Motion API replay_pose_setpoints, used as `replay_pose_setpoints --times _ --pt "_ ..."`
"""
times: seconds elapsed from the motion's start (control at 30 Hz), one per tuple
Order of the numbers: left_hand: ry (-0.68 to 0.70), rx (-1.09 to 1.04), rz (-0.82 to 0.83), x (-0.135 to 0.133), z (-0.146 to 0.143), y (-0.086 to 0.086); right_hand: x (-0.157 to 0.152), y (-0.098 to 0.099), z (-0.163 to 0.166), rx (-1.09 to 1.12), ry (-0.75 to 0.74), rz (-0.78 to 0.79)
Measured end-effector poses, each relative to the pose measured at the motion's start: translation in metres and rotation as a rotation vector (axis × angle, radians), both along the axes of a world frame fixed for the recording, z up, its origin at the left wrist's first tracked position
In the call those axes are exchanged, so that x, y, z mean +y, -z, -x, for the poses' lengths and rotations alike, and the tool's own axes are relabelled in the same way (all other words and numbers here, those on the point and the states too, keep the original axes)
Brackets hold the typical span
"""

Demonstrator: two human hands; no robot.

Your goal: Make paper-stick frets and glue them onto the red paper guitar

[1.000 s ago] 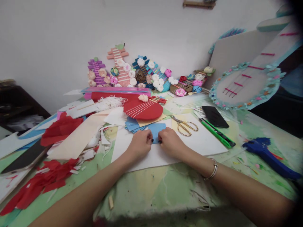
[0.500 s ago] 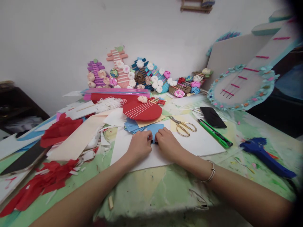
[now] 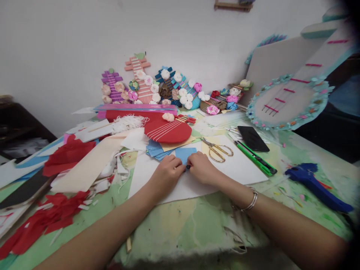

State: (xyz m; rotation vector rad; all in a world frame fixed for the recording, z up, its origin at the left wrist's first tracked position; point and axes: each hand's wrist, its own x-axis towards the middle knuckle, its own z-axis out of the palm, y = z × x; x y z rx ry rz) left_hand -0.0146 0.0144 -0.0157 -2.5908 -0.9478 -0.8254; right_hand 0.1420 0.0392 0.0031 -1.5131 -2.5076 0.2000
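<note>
A small blue paper piece (image 3: 186, 154) lies on the white board (image 3: 239, 170), its near edge under my fingers. My left hand (image 3: 168, 171) is closed at that edge, fingers curled and pinching the paper. Close beside it, my right hand (image 3: 204, 169) pinches the same edge from the other side, its fingertips partly hidden. Several more blue paper pieces (image 3: 157, 150) are fanned in a pile just beyond my left hand. Gold-handled scissors (image 3: 218, 150) rest beyond my right hand. A red paper instrument (image 3: 168, 130) with white strings lies past the pile.
Right of the board are a green utility knife (image 3: 255, 159), a black phone (image 3: 254, 138) and a blue glue gun (image 3: 317, 187). Red crepe paper (image 3: 53, 213) and cut scraps cover the left. Decorated paper instruments (image 3: 143, 86) line the wall.
Both hands have drawn slightly toward me along the blue paper, so more of its far part shows. The view has shifted a little.
</note>
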Motion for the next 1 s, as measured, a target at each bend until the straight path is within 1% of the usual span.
replay_pose_setpoints --times 0.1,0.17,0.3,0.37,0.43,0.53,0.63,0.77,0.87,1.0 --pt "-0.007 0.062 -0.065 -0.002 -0.001 -0.002 0.001 -0.003 -0.003 0.012 -0.04 0.038" --pt "-0.023 0.055 -0.071 -0.003 -0.001 -0.003 0.0 -0.004 -0.007 0.044 -0.099 0.029" --pt "-0.039 -0.014 -0.017 -0.003 0.0 -0.004 0.002 0.002 -0.016 0.16 -0.259 -0.11" --pt "-0.042 -0.04 0.01 -0.002 0.0 -0.003 0.004 0.005 -0.02 0.173 -0.309 -0.172" --pt "-0.043 -0.064 0.026 -0.001 0.001 -0.002 0.005 0.006 -0.022 0.137 -0.349 -0.227" --pt "-0.034 -0.097 0.048 0.0 0.002 -0.001 0.002 0.004 -0.023 0.014 -0.412 -0.322" --pt "-0.017 -0.112 0.082 0.001 0.003 0.0 -0.003 0.0 -0.022 -0.101 -0.451 -0.38" --pt "0.0 -0.127 0.126 0.002 0.004 0.002 -0.004 0.001 -0.021 -0.164 -0.479 -0.383" --pt "0.001 -0.126 0.137 0.003 0.005 0.001 -0.001 0.004 -0.021 -0.147 -0.498 -0.378" --pt "-0.001 -0.093 0.106 0.002 0.006 -0.002 0.002 0.008 -0.019 -0.064 -0.472 -0.37"
